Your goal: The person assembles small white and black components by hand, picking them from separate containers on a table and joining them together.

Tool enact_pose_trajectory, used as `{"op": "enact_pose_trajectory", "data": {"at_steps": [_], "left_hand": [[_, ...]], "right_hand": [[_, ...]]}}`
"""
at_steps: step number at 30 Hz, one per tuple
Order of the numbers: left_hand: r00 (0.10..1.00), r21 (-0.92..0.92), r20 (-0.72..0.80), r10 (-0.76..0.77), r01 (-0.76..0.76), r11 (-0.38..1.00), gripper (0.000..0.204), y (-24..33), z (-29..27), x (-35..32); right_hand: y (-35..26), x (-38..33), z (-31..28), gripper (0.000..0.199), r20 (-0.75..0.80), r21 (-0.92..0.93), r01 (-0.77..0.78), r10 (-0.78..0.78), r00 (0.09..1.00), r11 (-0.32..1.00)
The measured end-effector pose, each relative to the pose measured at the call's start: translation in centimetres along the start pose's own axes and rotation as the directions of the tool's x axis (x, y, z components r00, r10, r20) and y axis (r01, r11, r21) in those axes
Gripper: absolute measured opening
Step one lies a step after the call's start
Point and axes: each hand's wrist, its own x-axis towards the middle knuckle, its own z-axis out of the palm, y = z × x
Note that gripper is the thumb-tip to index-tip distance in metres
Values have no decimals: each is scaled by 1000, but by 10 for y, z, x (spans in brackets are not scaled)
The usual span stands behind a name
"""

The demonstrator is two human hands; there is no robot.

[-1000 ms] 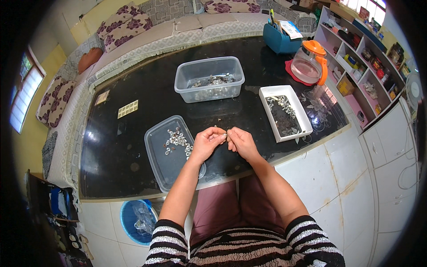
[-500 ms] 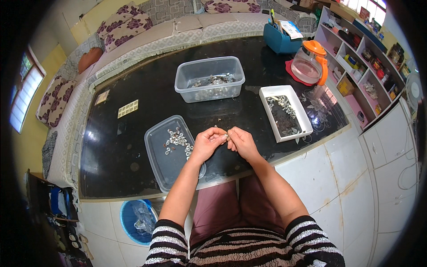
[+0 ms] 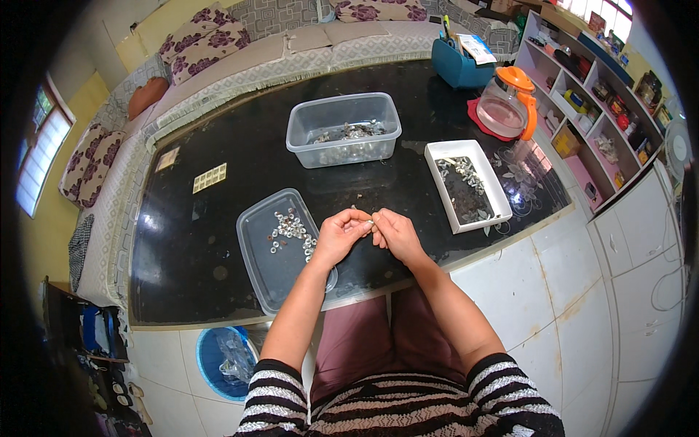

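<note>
Over the near part of the black table, my left hand [image 3: 344, 233] and my right hand [image 3: 396, 234] meet, fingertips pinched together. Between them shows a small pale piece [image 3: 370, 223], too small to name and mostly hidden by the fingers. Left of my hands lies a clear shallow plastic lid [image 3: 255, 251] with several small ring-shaped metal pieces [image 3: 291, 227] scattered on it; my left forearm covers its right part. Beyond my hands stands a clear plastic tub [image 3: 342, 154] holding many small metallic parts. To the right, a white open box [image 3: 485, 225] contains small light-coloured pieces [image 3: 466, 173].
A glass jug with an orange lid [image 3: 506, 105] stands on a red mat at the far right, near a teal holder [image 3: 459, 67]. A yellowish sheet [image 3: 210, 178] lies on the table's left. Below the table edge is a blue bin [image 3: 212, 364]; shelves [image 3: 593, 95] stand right.
</note>
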Motion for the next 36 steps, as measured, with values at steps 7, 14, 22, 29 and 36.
{"op": "enact_pose_trajectory", "data": {"at_steps": [7,14,22,29,36], "left_hand": [[1000,3,16,-7,7,1000,10,2,1,0],[1000,-27,0,16,-16,1000,11,-5,-3,1],[1000,2,-2,-29,29,1000,11,-2,-1,0],[1000,-5,-14,19,-19,1000,11,-4,-3,1],[1000,-9,-8,10,-10,1000,10,-4,-3,1]], "right_hand": [[-1,-1,-1,26,-9,-26,28,-29,1000,999],[-3,-2,1,27,1,-21,25,-25,1000,999],[-2,-1,0,27,-11,-33,23,-23,1000,999],[-2,-1,3,27,-32,19,58,-58,998,998],[2,1,0,22,35,-11,-18,19,999,1000]]}}
